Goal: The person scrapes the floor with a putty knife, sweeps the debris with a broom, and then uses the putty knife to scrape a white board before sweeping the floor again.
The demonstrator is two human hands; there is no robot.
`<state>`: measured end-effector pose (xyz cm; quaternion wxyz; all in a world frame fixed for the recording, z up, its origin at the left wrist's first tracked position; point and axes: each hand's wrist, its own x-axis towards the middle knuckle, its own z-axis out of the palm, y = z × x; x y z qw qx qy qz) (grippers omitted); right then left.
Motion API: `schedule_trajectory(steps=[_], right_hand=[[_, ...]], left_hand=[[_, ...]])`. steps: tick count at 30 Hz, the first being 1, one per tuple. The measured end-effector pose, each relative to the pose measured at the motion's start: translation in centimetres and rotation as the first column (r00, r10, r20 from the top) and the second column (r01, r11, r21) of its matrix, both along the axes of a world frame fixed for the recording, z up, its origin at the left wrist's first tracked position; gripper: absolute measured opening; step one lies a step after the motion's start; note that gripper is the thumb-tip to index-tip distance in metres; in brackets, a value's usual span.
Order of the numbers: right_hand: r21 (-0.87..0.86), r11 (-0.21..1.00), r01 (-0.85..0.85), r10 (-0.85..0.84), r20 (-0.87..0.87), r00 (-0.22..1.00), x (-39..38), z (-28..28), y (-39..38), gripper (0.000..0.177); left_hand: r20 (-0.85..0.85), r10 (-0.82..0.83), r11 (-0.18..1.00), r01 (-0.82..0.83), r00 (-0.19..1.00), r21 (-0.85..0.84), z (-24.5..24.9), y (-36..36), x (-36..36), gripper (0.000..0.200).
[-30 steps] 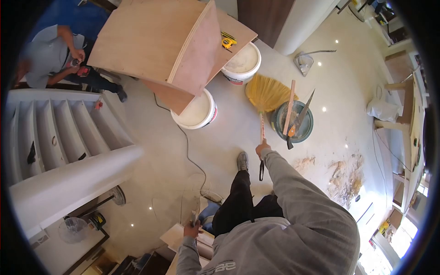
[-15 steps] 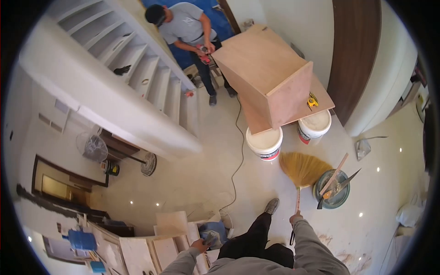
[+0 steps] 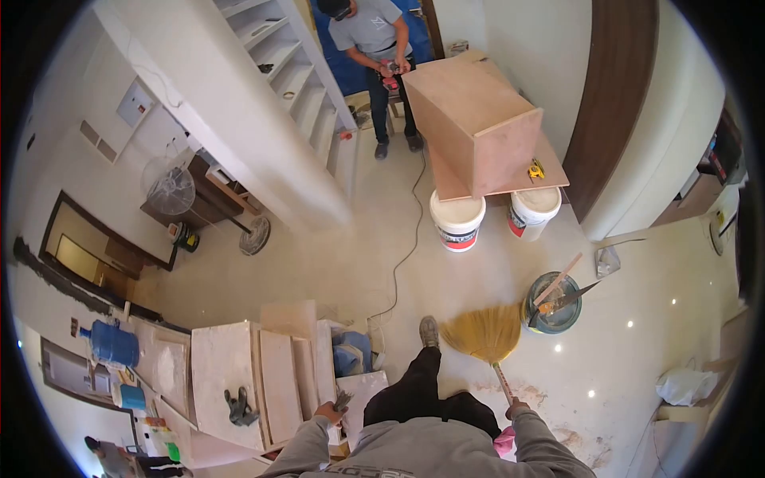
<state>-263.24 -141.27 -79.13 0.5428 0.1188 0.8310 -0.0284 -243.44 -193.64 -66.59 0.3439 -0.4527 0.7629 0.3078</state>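
My right hand (image 3: 518,409) is wrapped around the handle of a straw broom (image 3: 482,331), whose wide yellow bristles fan out on the pale floor ahead of my right side. Just right of the bristles stands a dark bucket (image 3: 567,319) with a saw and a wooden stick leaning in it. A bit of pink material (image 3: 504,440) shows below my right wrist. My left hand (image 3: 328,412) is closed on a small grey tool (image 3: 343,400) beside some wooden panels (image 3: 280,374); its exact kind I cannot tell.
A co-worker (image 3: 370,40) holds a red power tool beside a plywood box (image 3: 478,103) resting on a board over white buckets (image 3: 458,223). A cable (image 3: 396,279) crosses the floor. A standing fan (image 3: 170,187) and a blue water jug (image 3: 117,344) are on the left.
The broom's bristles have moved back toward me and leftward from the bucket. My view has shifted, showing more of the panels at left. Both hands keep their hold.
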Motion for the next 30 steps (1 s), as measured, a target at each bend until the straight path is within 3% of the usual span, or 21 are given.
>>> schedule_trajectory(steps=[3,4,5,8,10,12,13,14,15,17,19,21,22,23,24,25,26,28,30], right_hand=[[-0.056,0.994,-0.089,0.086,-0.059,0.995,2.1,0.7,1.8,0.057],[-0.096,0.993,-0.062,0.05,-0.126,0.991,2.5,1.1,2.4,0.043],[-0.092,0.993,-0.068,0.055,-0.133,0.99,2.6,1.9,2.5,0.043],[-0.2,0.974,-0.107,0.047,-0.284,0.958,3.1,8.2,2.1,0.037],[-0.225,0.963,-0.149,0.061,-0.355,0.933,3.3,12.6,0.6,0.039],[-0.293,0.932,-0.213,0.047,-0.488,0.872,4.3,12.1,0.9,0.045],[-0.301,0.928,-0.218,0.053,-0.473,0.879,4.2,13.6,-0.3,0.043],[-0.311,0.923,-0.226,0.06,-0.464,0.884,3.1,15.0,-1.8,0.042],[-0.328,0.895,-0.301,0.108,-0.496,0.861,2.7,13.7,-2.2,0.046],[-0.311,0.87,-0.383,0.196,-0.496,0.846,0.3,8.4,-4.1,0.052],[-0.295,0.861,-0.414,0.238,-0.485,0.842,-2.1,-0.8,-6.0,0.057],[-0.285,0.912,-0.294,0.173,-0.381,0.908,-4.7,-1.5,-8.5,0.06],[-0.262,0.954,-0.142,0.073,-0.258,0.963,-5.6,-2.7,-9.2,0.043],[-0.187,0.939,-0.288,0.206,-0.365,0.908,-5.9,-3.5,-9.7,0.04],[-0.184,0.942,-0.279,0.191,-0.389,0.901,-5.9,-3.7,-9.3,0.037],[-0.162,0.962,-0.22,0.158,-0.33,0.931,-5.9,-2.0,-8.7,0.037],[-0.151,0.975,-0.161,0.11,-0.302,0.947,-4.6,-3.1,-6.9,0.038],[-0.12,0.988,-0.093,0.058,-0.27,0.961,-1.2,-5.5,-2.5,0.042],[-0.063,0.992,-0.105,0.088,-0.237,0.967,3.2,-6.1,3.4,0.047]], left_hand=[[-0.016,0.045,0.999,-0.046,0.999,-0.004,-0.1,0.0,3.3,0.057],[-0.024,0.069,0.998,-0.069,0.997,0.001,-0.5,-0.1,4.7,0.058],[-0.031,0.073,0.997,-0.073,0.997,0.005,-1.0,-0.1,5.6,0.058],[-0.037,0.087,0.996,-0.088,0.995,-0.011,-3.0,-0.3,8.5,0.056],[0.024,0.281,0.959,-0.281,0.96,0.04,-4.0,-0.2,9.3,0.054],[0.011,0.335,0.939,-0.335,0.942,0.082,-5.0,-0.1,9.2,0.053],[-0.008,0.395,0.913,-0.391,0.919,0.114,-3.0,0.7,8.1,0.051],[0.019,0.262,0.964,-0.262,0.965,0.046,-0.7,1.6,6.6,0.051],[0.03,0.259,0.965,-0.26,0.966,0.045,-1.1,1.6,6.6,0.051],[-0.031,0.08,0.997,-0.081,0.996,-0.019,-3.4,1.2,6.0,0.058],[-0.036,-0.174,0.977,0.168,0.984,-0.13,-5.1,0.7,5.2,0.064],[0.052,-0.211,0.974,0.214,0.976,-0.073,-3.7,0.6,2.3,0.062],[-0.043,-0.345,0.92,0.329,0.938,-0.212,-2.8,1.1,1.9,0.062],[-0.076,-0.369,0.911,0.345,0.926,-0.225,0.5,2.3,-0.1,0.06],[-0.126,-0.365,0.917,0.332,0.923,-0.221,0.8,1.9,-0.4,0.055],[-0.31,-0.092,0.996,0.095,0.946,-0.006,-0.6,0.3,1.3,0.043],[-0.287,0.12,0.989,-0.09,0.95,0.115,3.3,2.3,-0.6,0.033],[-0.239,0.305,0.949,-0.275,0.922,0.153,3.8,1.2,1.0,0.032],[-0.202,0.336,0.939,-0.31,0.92,0.151,4.6,0.3,2.9,0.033]])
